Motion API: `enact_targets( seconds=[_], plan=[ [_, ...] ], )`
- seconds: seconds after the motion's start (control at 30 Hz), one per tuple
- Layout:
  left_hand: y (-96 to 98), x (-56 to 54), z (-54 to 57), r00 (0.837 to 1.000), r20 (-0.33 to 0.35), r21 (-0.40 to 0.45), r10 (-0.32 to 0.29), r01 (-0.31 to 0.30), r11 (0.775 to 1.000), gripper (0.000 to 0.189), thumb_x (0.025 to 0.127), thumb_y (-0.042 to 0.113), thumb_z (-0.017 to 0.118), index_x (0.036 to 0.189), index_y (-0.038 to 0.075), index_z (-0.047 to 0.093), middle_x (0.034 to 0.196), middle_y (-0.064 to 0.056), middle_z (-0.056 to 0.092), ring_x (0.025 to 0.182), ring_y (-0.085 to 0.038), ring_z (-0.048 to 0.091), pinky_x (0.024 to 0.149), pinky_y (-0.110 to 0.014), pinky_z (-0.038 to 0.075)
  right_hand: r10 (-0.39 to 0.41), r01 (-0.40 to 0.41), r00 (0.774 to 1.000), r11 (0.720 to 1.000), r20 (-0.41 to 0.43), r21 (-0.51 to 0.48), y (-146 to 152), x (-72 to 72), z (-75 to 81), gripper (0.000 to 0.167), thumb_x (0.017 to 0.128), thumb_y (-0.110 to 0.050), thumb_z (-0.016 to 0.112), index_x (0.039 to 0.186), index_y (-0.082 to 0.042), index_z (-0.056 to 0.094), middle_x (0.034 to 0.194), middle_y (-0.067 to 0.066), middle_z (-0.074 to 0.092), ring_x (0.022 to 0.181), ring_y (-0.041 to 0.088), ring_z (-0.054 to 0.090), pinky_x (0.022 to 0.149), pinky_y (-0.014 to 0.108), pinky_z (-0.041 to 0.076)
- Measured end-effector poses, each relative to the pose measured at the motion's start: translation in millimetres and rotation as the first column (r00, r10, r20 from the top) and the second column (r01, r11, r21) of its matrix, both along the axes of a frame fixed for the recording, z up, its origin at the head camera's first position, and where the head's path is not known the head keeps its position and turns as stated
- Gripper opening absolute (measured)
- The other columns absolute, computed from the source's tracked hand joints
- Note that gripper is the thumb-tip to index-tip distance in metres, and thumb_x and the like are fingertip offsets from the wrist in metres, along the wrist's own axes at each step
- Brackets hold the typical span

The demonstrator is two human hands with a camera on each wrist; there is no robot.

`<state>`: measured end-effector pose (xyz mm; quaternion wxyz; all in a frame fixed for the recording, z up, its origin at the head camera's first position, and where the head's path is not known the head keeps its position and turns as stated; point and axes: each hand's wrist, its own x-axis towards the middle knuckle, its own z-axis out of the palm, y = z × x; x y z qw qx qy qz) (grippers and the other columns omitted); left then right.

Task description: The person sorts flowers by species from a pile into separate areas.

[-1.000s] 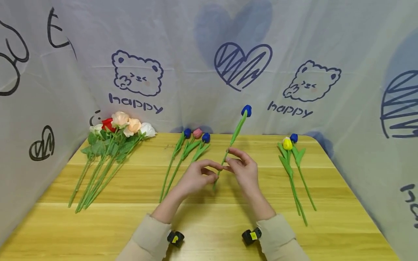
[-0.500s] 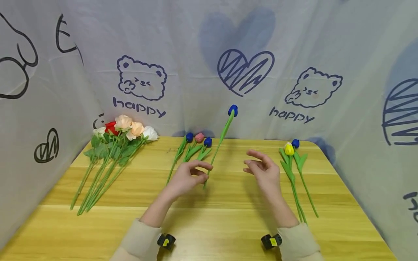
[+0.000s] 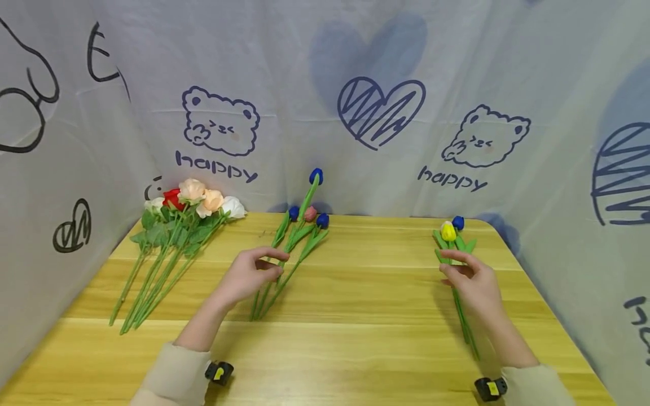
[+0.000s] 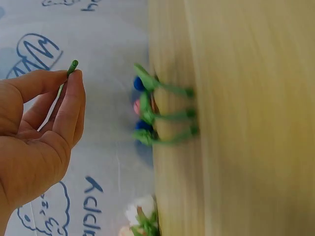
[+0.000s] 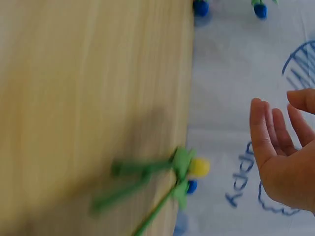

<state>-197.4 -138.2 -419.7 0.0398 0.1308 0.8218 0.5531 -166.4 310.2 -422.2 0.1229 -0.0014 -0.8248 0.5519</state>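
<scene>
My left hand pinches the stem of a blue artificial tulip, its bloom raised at the back wall. In the left wrist view the cut end of its stem pokes out between thumb and finger. Below it on the table lie a pink tulip and two more blue tulips, side by side. My right hand holds nothing, fingers loosely bent, above a yellow tulip and another blue tulip. The right wrist view shows a gap between its thumb and fingers.
On the left of the wooden table lies a bunch of roses in red, peach and white with long stems. A white cloth with drawings hangs behind the table and along both sides.
Both hands were at the blue tulip's stem; the right hand let go and moved right to above the yellow tulip. The left hand carried the blue tulip left, over the middle tulips.
</scene>
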Motion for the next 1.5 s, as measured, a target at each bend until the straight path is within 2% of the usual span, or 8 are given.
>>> enact_targets(
  seconds=[0.1, 0.2, 0.37, 0.57, 0.67, 0.97, 1.17, 1.5],
  plan=[
    [-13.6, -2.1, -2.4, 1.0, 0.004, -0.042, 0.012, -0.011, 0.999, 0.03, 0.098, 0.001, 0.066, 0.127, 0.002, 0.072, 0.13, -0.023, 0.067, 0.101, -0.03, 0.072, 0.084, -0.047, 0.061, 0.001, -0.012, 0.996, 0.993, 0.092, 0.116, 19, 4.8, -0.6, 0.045, 0.104, -0.027, 0.066, 0.141, -0.002, 0.061, 0.128, 0.011, 0.065, 0.093, 0.003, 0.069, 0.079, 0.031, 0.063],
    [-24.0, -4.2, -5.6, 1.0, 0.014, -0.066, 0.011, -0.011, 0.998, 0.03, 0.098, 0.001, 0.066, 0.128, 0.0, 0.071, 0.136, -0.023, 0.064, 0.104, -0.03, 0.072, 0.084, -0.045, 0.062, 0.022, -0.057, 0.984, 0.978, 0.178, 0.199, 34, 8.2, -3.3, 0.049, 0.105, -0.029, 0.063, 0.145, -0.001, 0.057, 0.13, 0.024, 0.064, 0.097, 0.014, 0.071, 0.079, 0.035, 0.062],
    [-33.7, -7.6, -11.4, 0.999, 0.034, -0.094, -0.02, 0.023, 0.995, 0.031, 0.097, 0.0, 0.064, 0.128, -0.005, 0.069, 0.137, -0.025, 0.062, 0.104, -0.033, 0.072, 0.083, -0.042, 0.062, 0.068, -0.153, 0.956, 0.947, 0.287, 0.284, 52, 12.2, -12.4, 0.051, 0.106, -0.027, 0.063, 0.145, 0.004, 0.055, 0.133, 0.031, 0.062, 0.106, 0.035, 0.071, 0.075, 0.038, 0.061],
    [-34.0, -11.2, -17.8, 0.993, 0.098, -0.112, -0.067, 0.078, 0.991, 0.031, 0.097, -0.002, 0.064, 0.127, -0.006, 0.069, 0.131, -0.025, 0.065, 0.102, -0.031, 0.072, 0.081, -0.037, 0.062, 0.088, -0.206, 0.934, 0.923, 0.345, 0.324, 60, 12.0, -22.8, 0.051, 0.103, -0.022, 0.068, 0.144, 0.005, 0.056, 0.144, 0.033, 0.052, 0.122, 0.044, 0.062, 0.074, 0.032, 0.061],
    [-32.8, -13.0, -21.2, 0.988, 0.122, -0.127, -0.092, 0.108, 0.986, 0.029, 0.097, -0.002, 0.064, 0.125, -0.006, 0.069, 0.127, -0.024, 0.066, 0.098, -0.028, 0.072, 0.079, -0.036, 0.062, 0.093, -0.212, 0.935, 0.921, 0.343, 0.327, 63, 10.9, -26.4, 0.05, 0.101, -0.018, 0.07, 0.143, 0.006, 0.056, 0.144, 0.034, 0.051, 0.12, 0.043, 0.062, 0.073, 0.031, 0.061],
    [-27.9, -14.1, -27.3, 0.975, 0.177, -0.138, -0.134, 0.16, 0.977, 0.027, 0.094, -0.006, 0.065, 0.121, -0.007, 0.07, 0.116, -0.02, 0.07, 0.084, -0.022, 0.071, 0.076, -0.037, 0.062, 0.083, -0.203, 0.927, 0.931, 0.366, 0.303, 63, 5.5, -30.5, 0.042, 0.096, -0.004, 0.071, 0.135, 0.007, 0.062, 0.12, 0.025, 0.061, 0.084, 0.021, 0.066, 0.062, 0.034, 0.057],
    [-26.9, -13.5, -29.5, 0.972, 0.184, -0.115, -0.143, 0.166, 0.979, 0.028, 0.094, -0.007, 0.066, 0.122, -0.008, 0.069, 0.116, -0.022, 0.069, 0.085, -0.023, 0.07, 0.076, -0.039, 0.063, 0.065, -0.183, 0.93, 0.936, 0.363, 0.301, 61, 4.6, -30.7, 0.035, 0.097, -0.002, 0.069, 0.13, 0.009, 0.064, 0.12, 0.026, 0.064, 0.082, 0.021, 0.068, 0.063, 0.033, 0.06],
    [-27.1, -14.3, -31.5, 0.972, 0.187, -0.114, -0.142, 0.165, 0.98, 0.029, 0.093, -0.007, 0.065, 0.122, -0.009, 0.07, 0.116, -0.021, 0.071, 0.087, -0.022, 0.071, 0.077, -0.038, 0.062, 0.083, -0.209, 0.919, 0.932, 0.385, 0.298, 59, 2.0, -31.7, 0.04, 0.096, -0.008, 0.073, 0.132, 0.008, 0.064, 0.125, 0.03, 0.061, 0.084, 0.022, 0.072, 0.067, 0.034, 0.062]
  ],
)
